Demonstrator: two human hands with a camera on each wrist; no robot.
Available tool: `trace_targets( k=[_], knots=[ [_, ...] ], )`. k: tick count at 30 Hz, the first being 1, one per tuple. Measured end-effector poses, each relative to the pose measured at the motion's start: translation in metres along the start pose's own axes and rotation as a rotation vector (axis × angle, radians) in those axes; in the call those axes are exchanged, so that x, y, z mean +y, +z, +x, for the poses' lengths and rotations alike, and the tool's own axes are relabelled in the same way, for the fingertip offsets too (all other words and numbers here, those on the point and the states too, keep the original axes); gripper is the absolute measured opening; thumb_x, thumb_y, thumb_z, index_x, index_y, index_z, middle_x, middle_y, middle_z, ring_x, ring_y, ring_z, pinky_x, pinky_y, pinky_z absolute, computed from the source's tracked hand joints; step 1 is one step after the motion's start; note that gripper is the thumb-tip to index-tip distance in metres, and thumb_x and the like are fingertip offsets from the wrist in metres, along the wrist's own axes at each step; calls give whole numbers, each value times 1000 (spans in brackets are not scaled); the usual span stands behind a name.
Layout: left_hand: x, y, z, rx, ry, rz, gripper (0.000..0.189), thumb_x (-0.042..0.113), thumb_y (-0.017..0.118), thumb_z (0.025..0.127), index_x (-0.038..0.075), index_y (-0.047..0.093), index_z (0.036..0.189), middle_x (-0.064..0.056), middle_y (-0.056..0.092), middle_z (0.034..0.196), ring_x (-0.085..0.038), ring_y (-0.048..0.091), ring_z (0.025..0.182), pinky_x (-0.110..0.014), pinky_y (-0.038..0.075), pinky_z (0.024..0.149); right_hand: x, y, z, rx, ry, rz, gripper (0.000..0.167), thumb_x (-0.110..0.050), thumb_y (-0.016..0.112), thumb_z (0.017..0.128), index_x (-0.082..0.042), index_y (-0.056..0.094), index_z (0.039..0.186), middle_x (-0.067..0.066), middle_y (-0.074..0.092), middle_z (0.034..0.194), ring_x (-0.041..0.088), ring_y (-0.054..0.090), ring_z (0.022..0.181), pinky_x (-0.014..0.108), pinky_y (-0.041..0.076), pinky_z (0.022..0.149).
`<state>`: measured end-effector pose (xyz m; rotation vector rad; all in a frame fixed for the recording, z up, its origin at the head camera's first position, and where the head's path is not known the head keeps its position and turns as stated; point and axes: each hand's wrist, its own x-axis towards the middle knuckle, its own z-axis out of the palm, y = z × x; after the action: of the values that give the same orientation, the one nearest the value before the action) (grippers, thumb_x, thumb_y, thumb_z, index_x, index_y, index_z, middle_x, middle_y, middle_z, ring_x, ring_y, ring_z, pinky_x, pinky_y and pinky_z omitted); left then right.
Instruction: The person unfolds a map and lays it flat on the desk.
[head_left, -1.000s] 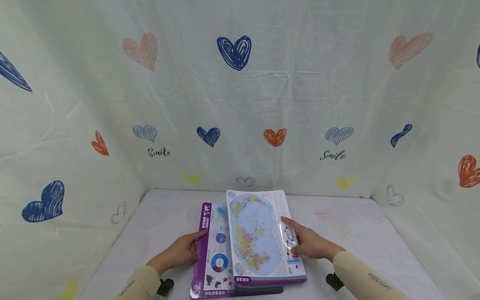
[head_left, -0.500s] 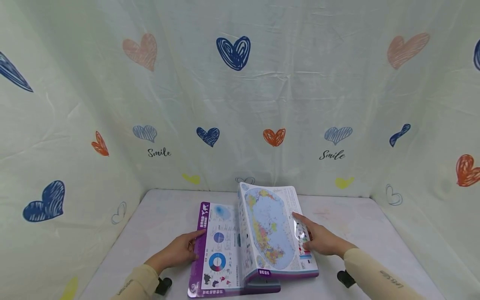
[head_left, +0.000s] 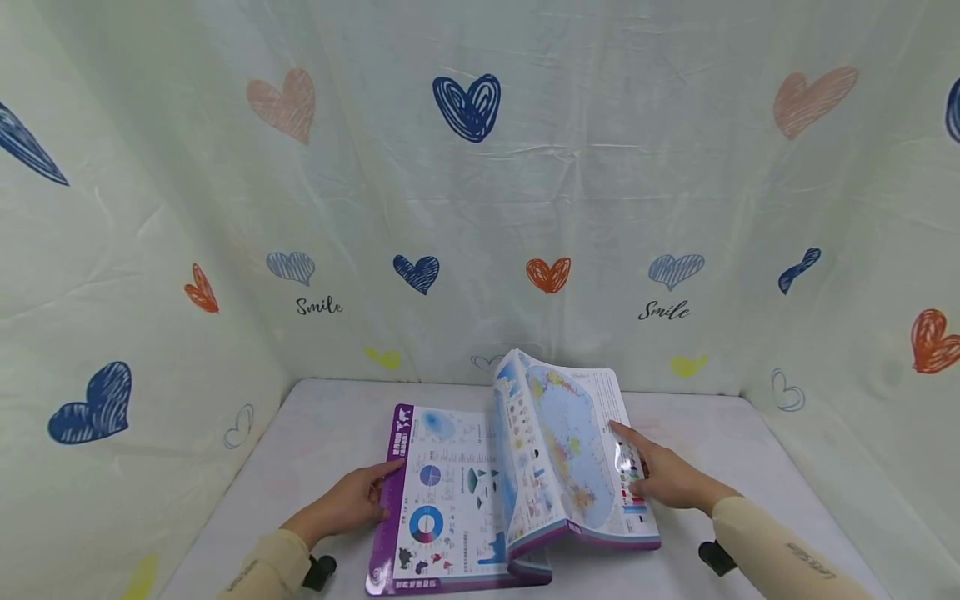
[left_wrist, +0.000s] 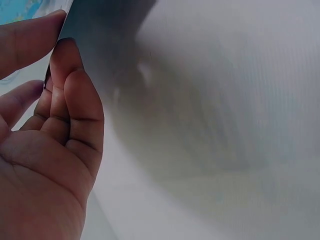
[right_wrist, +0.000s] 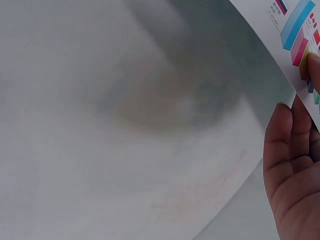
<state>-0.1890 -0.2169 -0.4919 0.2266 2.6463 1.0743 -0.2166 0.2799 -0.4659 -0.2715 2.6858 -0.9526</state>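
A folded world map of glossy sheet stands partly unfolded over the white table, its panels bent in a zigzag. Its left panel has a purple border, pie charts and small figures; the right one carries a coloured map. My left hand pinches the purple left edge between thumb and fingers. In the left wrist view the left hand has its other fingers curled behind the sheet. My right hand grips the right edge, thumb on the printed face. Behind the raised fold, the inner panels are partly hidden.
The white table runs back to a pale curtain printed with hearts. Similar cloth hangs along both sides. A small black device sits under the left wrist, another black device under the right.
My right hand has moved right with its side of the map, spreading the panels apart and raising the middle fold. My left hand has shifted slightly left with its edge.
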Motion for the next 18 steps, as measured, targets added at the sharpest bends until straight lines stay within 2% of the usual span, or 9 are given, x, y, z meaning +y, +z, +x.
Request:
trace_targets(
  k=[4,10,18],
  knots=[
    [-1,-5,-3,12,-5,13,77,-2,78,77,4,47,147,-4,51,88,-20,48,73,-29,41,62,7,-8,-4,8,10,16,99,2,77,79,-17,23,159,25,41,143,21,55,90,37,50,78],
    [-4,-11,-5,32,-35,16,77,-2,78,76,4,48,146,-3,53,93,-20,48,74,-30,42,63,15,-18,-9,19,18,18,100,4,76,78,-13,21,159,26,42,141,22,55,90,38,50,79],
    [-10,-15,-6,42,-53,21,77,-4,78,75,4,49,146,-3,53,89,-19,49,74,-31,43,62,29,-27,-13,33,37,-6,100,4,75,78,-12,18,160,29,40,141,23,55,89,38,51,79]
  ],
)
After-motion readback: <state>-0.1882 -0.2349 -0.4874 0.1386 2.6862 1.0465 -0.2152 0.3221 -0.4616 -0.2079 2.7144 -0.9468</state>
